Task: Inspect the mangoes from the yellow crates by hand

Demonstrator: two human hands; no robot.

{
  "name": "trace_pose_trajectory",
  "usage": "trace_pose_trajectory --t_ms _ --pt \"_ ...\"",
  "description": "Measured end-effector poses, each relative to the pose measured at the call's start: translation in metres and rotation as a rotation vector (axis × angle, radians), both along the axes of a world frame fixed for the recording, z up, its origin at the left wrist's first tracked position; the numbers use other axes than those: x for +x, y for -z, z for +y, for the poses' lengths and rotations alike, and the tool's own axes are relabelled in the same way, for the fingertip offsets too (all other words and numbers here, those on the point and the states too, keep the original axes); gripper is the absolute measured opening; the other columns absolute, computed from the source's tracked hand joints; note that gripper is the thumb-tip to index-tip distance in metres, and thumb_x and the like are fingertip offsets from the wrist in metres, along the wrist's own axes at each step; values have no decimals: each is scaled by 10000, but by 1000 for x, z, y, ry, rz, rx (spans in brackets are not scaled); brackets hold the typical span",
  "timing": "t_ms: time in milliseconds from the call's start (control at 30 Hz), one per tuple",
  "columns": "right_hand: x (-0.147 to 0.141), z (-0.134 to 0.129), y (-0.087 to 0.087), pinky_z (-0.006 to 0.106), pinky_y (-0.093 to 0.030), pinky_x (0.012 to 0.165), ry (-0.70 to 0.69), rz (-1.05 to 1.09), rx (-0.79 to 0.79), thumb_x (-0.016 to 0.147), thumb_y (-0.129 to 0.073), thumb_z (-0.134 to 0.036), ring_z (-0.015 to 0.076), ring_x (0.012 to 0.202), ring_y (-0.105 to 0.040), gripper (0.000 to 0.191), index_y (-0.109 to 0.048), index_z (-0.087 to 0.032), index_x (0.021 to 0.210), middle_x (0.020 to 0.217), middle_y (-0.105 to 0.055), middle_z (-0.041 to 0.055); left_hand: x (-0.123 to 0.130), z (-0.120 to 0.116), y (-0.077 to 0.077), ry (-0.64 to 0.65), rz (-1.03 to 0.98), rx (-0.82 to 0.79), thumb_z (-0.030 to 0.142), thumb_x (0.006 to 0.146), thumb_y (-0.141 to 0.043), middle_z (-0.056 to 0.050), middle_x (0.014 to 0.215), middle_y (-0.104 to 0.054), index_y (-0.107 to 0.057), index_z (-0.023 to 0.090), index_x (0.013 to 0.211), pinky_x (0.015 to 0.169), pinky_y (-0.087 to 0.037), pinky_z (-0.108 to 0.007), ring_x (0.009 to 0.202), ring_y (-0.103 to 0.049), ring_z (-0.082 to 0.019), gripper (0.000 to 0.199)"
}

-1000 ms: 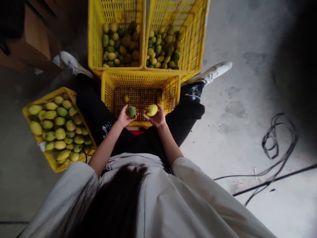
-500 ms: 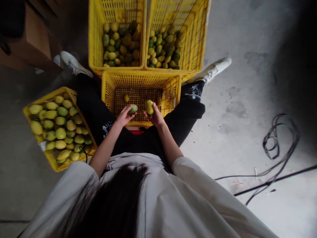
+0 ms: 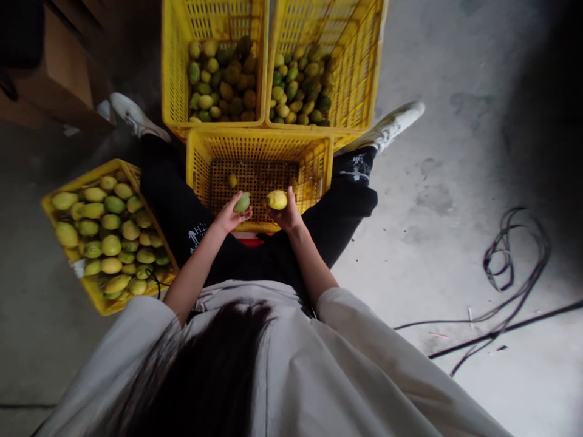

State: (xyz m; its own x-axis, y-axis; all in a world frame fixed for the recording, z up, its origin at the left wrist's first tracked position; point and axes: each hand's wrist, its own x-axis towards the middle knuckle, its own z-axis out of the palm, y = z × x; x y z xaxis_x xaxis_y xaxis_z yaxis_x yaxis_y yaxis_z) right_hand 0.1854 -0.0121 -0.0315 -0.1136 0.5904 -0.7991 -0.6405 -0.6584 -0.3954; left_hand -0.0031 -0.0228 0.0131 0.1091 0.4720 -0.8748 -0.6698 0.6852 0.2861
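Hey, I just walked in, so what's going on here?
A person has a green fruit in the left hand and a yellow fruit in the right hand, both held over a yellow crate between the legs. At least one loose fruit lies in that crate. Beyond it, two crates hold more fruit, and another fruit-filled crate sits by the left leg.

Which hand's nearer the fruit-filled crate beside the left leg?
Left. The left hand, holding a green fruit, is across the left leg from that crate; the right hand, holding a yellow fruit, is farther right.
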Motion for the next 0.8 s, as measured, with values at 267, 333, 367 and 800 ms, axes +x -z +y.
trace_pose_trajectory --t_ms 267,333,367,800 --pt "-1 -5 -6 286 -664 616 -143 63 60 907 -867 -544 211 779 -799 370 -679 -268 1065 790 -750 -4 -3 -1 -4 -3 -65 64 263 1006 -558 -65 887 -797 -734 173 1355 771 -657 -314 808 -788 -201 402" --pt "0 -4 -6 305 -657 618 -157 54 30 898 -845 -624 228 803 -802 427 -652 -278 1056 793 -746 -4 -2 -1 -4 -25 -71 67 212 979 -554 -80 959 -822 -713 174 1401 871 -669 -355 901 -812 -219 452" --pt "0 -4 -6 322 -662 635 -155 47 7 894 -823 -673 242 835 -805 456 -633 -280 1026 798 -746 4 -1 -1 -4 -33 -67 65 197 974 -572 -82 983 -826 -708 179 1402 891 -666 -356 926 -817 -221 449" --pt "0 -3 1 271 -575 584 -56 116 66 985 -687 -554 210 833 -752 325 -661 -276 1151 837 -749 9 -1 -1 0 -46 32 72 363 980 -803 -25 911 -769 -728 247 1297 612 -542 -197 703 -734 -128 346"
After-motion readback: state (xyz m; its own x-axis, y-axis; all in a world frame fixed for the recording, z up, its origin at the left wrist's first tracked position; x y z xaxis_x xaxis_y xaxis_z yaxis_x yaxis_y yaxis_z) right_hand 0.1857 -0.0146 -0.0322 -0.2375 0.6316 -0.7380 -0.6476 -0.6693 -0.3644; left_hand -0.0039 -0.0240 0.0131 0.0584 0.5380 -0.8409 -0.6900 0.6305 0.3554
